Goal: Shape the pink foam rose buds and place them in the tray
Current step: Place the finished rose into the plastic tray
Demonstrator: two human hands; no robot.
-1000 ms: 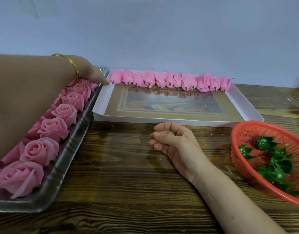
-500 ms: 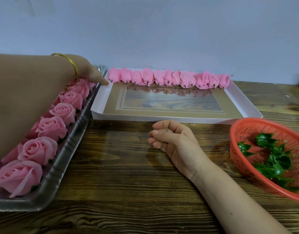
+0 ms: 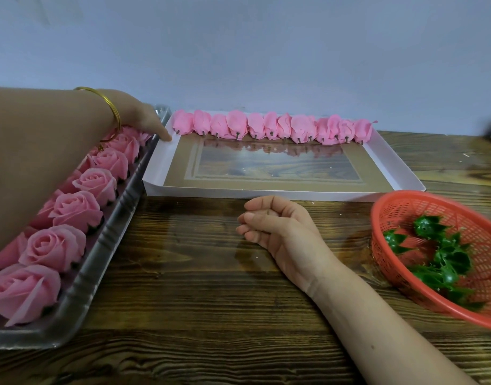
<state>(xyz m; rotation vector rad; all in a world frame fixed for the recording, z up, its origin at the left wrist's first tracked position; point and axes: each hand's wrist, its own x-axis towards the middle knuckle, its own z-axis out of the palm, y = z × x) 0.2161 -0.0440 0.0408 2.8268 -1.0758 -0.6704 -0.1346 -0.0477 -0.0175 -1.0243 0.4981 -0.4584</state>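
Hardly moved either hand since a second ago. Kept the right hand [image 3: 280, 232] lying palm up on the wooden table [image 3: 183, 287], fingers softly curled, holding nothing. Saw the metal tray [image 3: 99, 251] on the left, full of open roses [image 3: 72, 209], and the red basket [image 3: 388, 218] on the right with green leaf bits [image 3: 447, 262]. Further back, found the white tray [image 3: 161, 165], rose buds [image 3: 272, 127] in a row along its far edge, well apart from that hand. Reached the left hand [image 3: 138, 115] over the metal tray, thumb [image 3: 163, 134] touching the white tray's corner, just beside the first bud. Could not tell how its hidden fingers lay.
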